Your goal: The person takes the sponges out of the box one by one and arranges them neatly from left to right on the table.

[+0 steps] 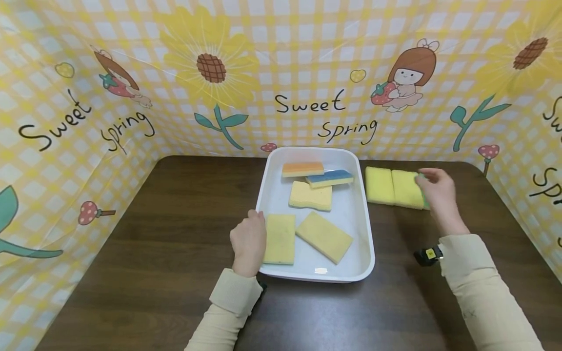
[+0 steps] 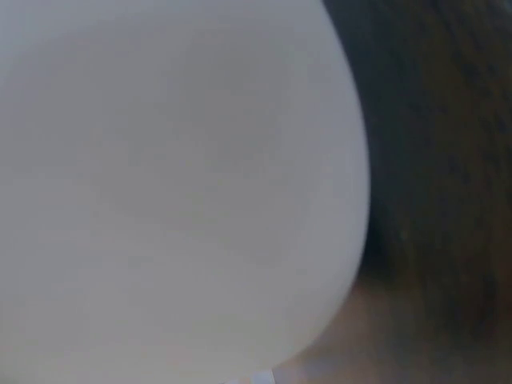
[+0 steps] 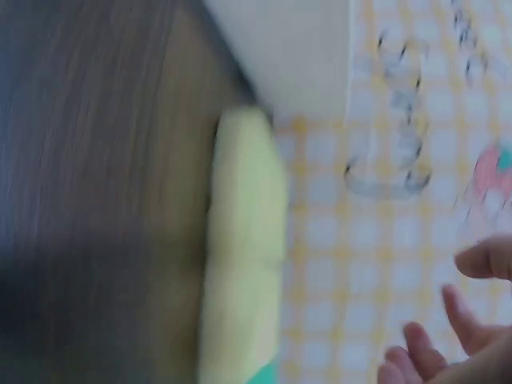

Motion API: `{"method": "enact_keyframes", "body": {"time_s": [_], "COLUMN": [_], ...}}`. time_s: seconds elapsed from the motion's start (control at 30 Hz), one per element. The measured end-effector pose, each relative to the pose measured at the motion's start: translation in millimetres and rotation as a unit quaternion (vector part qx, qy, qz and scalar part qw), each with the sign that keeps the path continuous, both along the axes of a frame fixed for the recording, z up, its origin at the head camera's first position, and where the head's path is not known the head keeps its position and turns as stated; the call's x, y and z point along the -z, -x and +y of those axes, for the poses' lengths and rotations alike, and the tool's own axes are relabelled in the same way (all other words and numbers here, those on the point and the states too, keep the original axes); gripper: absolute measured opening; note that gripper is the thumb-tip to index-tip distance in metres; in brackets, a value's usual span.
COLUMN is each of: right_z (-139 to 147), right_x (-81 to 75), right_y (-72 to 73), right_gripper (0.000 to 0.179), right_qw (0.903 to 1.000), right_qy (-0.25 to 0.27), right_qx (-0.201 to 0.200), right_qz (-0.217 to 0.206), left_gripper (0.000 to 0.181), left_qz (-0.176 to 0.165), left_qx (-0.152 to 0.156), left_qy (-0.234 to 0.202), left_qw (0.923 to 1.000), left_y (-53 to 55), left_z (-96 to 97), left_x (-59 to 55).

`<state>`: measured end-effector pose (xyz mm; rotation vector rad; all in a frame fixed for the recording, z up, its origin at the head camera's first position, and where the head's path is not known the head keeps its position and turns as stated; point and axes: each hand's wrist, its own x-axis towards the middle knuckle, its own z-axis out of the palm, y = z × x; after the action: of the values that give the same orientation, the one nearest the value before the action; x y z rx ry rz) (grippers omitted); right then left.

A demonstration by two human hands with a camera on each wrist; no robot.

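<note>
From the head view, I see a person's left hand (image 1: pixel 249 241) gripping the left rim of a white tray (image 1: pixel 347 209), fingers bunched over the edge. Inside, at the far end, lie an orange-topped sponge (image 1: pixel 303 169) and a blue-topped sponge (image 1: pixel 331 178), the blue one overlapping its neighbour's right end. Just nearer sits a wavy-edged sponge (image 1: pixel 310 196). Toward the near end rest two flat pieces: an upright-laid yellow pad (image 1: pixel 281 239) beside the hand, and a slanted yellow pad (image 1: pixel 325 236) to its right.

Right of the tray, on the dark table (image 1: pixel 175 219), two thick blocks lie side by side and touch: the left yellow sponge (image 1: pixel 379 185), close to the tray wall, and the right yellow sponge (image 1: pixel 406 189), with green showing at its right end. The right hand (image 1: pixel 439 195) is at that green end, thumb and fingers apart. A checked cloth (image 1: pixel 281 58) lettered "Sweet Spring" stands behind.

The left wrist view is mostly the tray's pale outer wall, with table beyond; I cannot make out the fingers there.

The right wrist view, blurred, shows the same two sponges in a row near the tray, and the right hand's fingers spread, clamped on nothing.
</note>
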<state>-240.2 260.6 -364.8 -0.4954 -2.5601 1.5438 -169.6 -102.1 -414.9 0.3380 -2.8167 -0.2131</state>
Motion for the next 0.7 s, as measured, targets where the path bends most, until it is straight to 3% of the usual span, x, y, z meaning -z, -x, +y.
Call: {"method": "enact_keyframes", "body": {"time_s": [0.07, 0.17, 0.4, 0.7], "right_z": [-12, -28, -63, -96], "right_x": [-6.2, -13.8, -22.2, -11.6], "right_y": [-4.1, -9.6, -23.7, -44.0], "right_gripper": [0.052, 0.051, 0.053, 0.058], "right_qw": [0.9971, 0.9892, 0.9687, 0.9339], "right_qy": [-0.028, -0.061, -0.098, -0.119], "right_qx": [-0.070, -0.133, -0.226, -0.331], "right_qz": [-0.004, -0.009, -0.033, -0.063], "left_gripper": [0.034, 0.034, 0.035, 0.035], "left_qz": [-0.008, -0.016, -0.021, -0.011], "left_qx": [-0.001, -0.001, -0.001, 0.000], "left_qy": [-0.001, 0.000, -0.003, -0.004], "left_qw": [1.0000, 0.9999, 0.9998, 0.9999], "left_y": [-0.1, -0.2, -0.1, -0.6], "left_z": [0.0, -0.1, -0.2, 0.6], "left_x": [-0.9, -2.1, -2.9, -3.2]}}
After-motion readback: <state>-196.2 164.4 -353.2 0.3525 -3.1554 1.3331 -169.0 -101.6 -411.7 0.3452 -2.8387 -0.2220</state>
